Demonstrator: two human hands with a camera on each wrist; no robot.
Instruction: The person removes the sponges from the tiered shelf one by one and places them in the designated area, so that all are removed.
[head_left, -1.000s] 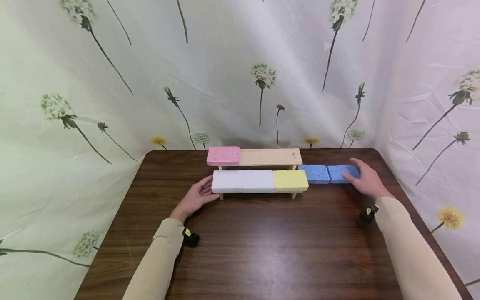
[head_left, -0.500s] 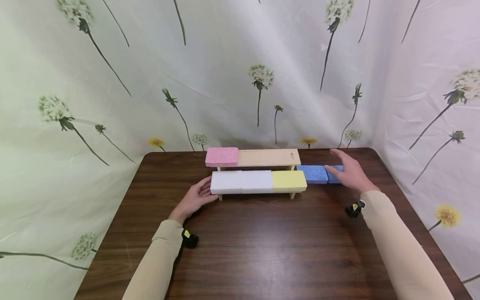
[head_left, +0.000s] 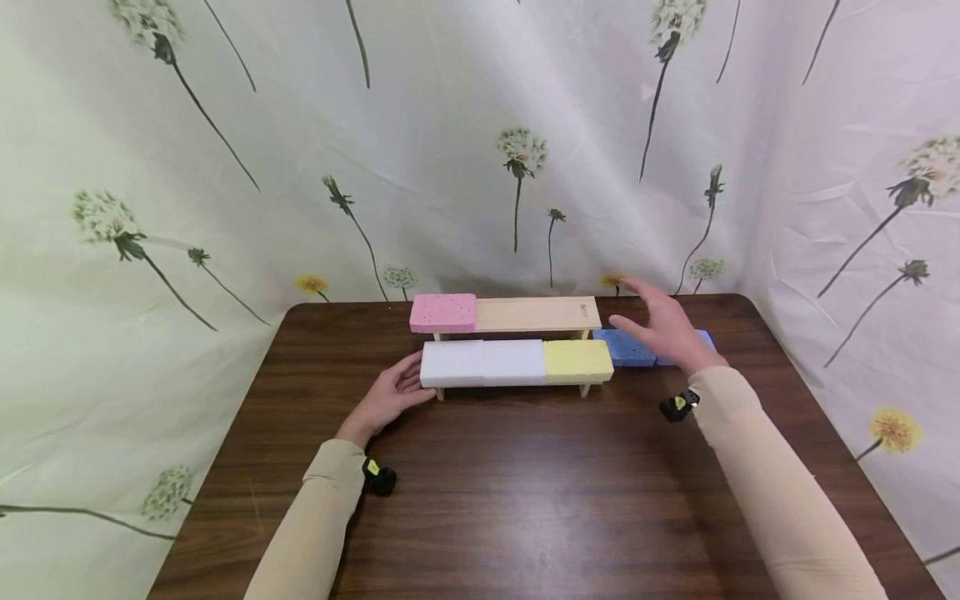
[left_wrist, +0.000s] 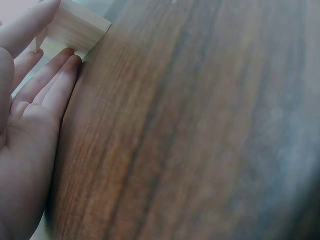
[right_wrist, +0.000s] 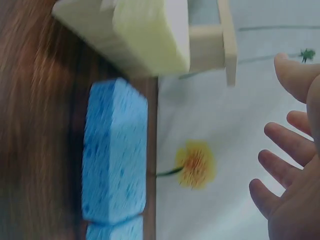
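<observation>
blue sponges (head_left: 628,351) lie apart, below the right grip (head_left: 667,327).

The desk (head_left: 517,533) is dark brown and wood-grained, its far corners rounded, with a soft sheen on the near middle. Behind it and along both sides hangs a pale cloth (head_left: 450,100) — creased at the right — printed with white dandelion heads (head_left: 522,148), green buds (head_left: 338,193) and yellow blooms (head_left: 895,429) on thin stems (head_left: 516,212); its tint runs greenish left, pinkish upper right.
</observation>
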